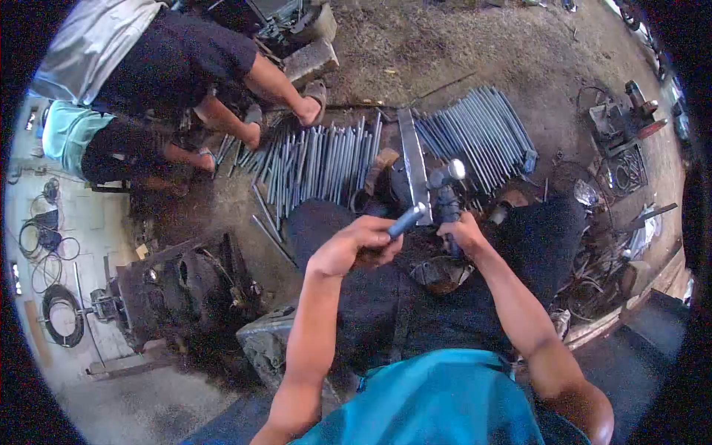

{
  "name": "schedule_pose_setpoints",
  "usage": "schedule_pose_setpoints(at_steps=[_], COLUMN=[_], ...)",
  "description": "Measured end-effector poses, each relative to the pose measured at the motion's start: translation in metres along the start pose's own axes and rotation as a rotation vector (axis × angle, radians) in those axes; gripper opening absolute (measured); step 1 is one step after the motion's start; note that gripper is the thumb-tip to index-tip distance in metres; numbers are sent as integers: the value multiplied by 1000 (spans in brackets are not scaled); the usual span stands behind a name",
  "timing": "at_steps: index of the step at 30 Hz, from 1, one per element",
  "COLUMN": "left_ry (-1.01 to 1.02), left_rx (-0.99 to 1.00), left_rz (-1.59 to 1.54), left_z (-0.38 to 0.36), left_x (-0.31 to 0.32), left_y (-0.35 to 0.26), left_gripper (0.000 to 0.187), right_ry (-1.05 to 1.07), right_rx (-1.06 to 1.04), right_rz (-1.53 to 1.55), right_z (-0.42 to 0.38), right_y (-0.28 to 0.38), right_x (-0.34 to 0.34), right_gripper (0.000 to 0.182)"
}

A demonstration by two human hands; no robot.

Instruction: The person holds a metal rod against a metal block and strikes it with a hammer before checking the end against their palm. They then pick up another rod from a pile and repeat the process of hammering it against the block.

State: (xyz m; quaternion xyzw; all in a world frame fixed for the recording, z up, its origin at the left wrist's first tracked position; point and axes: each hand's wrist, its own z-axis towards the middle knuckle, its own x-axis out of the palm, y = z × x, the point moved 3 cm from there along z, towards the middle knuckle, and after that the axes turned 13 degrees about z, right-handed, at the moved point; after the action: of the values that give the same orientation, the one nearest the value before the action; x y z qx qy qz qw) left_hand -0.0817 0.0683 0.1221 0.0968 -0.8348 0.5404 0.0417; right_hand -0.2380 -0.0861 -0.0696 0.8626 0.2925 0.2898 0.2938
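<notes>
My left hand (360,245) is closed around a grey-blue metal rod (407,221), whose rounded end points up and to the right. In my right hand (463,231) is a hammer (448,175), gripped by its dark handle with the bright metal head uppermost. Between and beyond my hands a long flat metal bar (412,156) slants away from me, its near end close to the rod's tip. Below the hammer, between my knees, lies a dark rounded metal piece (441,273), partly in shadow.
Many metal rods lie in one pile (319,163) ahead left and another (478,137) ahead right. Two people sit or crouch at the upper left, one sandalled foot (313,104) beside the rods. A power tool with a disc (644,122) stands at right; dark machinery (185,297) at left.
</notes>
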Motion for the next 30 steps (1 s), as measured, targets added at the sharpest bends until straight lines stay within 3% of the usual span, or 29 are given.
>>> schedule_pose_setpoints(at_steps=[3, 4, 6, 10, 11, 13, 16, 21, 25, 27, 30], left_ry=[103, 103, 301, 326, 301, 280, 391, 330, 361, 163, -19], left_rx=[133, 124, 148, 75, 99, 124, 135, 95, 132, 144, 174], left_rz=[-58, -44, -113, -102, -190, -267, -654, -843, -871, -738, -623], left_z=[-10, -13, -17, -24, -25, -27, -24, -23, -13, -9, -6], left_x=[14, 13, 19, 25, 27, 32, 37, 39, 45, 50, 57], left_y=[-9, -10, -11, -16, -18, -23, -31, -28, -31, -34, -35], left_gripper=[39, 39, 43, 40, 39, 39, 39, 35, 34, 33, 31], right_ry=[-55, -31, -73, -99, -95, -80, -67, -36, -56, -255, -309], right_rx=[45, 52, -3, -22, -30, 155, 129, 49, 124, -20, -55], right_rz=[66, 90, 90, 1, 3, 53, 114, 270, 28, -13, -141], right_z=[-5, -7, -1, 25, 35, 52, 56, 58, 85, 69, 87], right_y=[8, 12, 11, 19, 18, 12, 19, 19, 24, 35, 16], right_x=[6, 6, -1, -21, -27, -36, -34, -32, -41, -34, -47], right_gripper=[12, 13, 11, 19, 19, 21, 22, 22, 36, 29, 31])
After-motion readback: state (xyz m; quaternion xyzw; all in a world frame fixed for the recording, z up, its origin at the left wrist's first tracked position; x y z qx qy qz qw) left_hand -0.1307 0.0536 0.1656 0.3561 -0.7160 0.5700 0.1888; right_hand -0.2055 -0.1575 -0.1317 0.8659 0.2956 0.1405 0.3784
